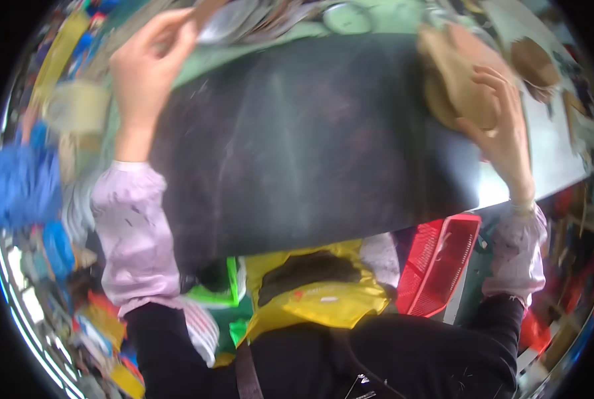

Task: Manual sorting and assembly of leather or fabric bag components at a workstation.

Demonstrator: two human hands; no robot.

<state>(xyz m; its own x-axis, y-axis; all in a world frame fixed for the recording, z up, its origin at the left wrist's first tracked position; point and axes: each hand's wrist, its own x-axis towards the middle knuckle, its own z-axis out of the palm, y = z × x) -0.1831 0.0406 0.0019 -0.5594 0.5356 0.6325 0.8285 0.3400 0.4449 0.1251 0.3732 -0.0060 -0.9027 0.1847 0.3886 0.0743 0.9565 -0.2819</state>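
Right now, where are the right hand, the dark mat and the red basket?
Right hand [509, 136], head view: middle of the hand.
Dark mat [317, 146], head view: middle of its surface.
Red basket [421, 271], head view: left wall.

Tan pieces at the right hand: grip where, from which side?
Probably pinch the tan pieces by their right edge, coming from the right: they look thin and flattish, and the right hand is on that side, thumb and fingers apart.
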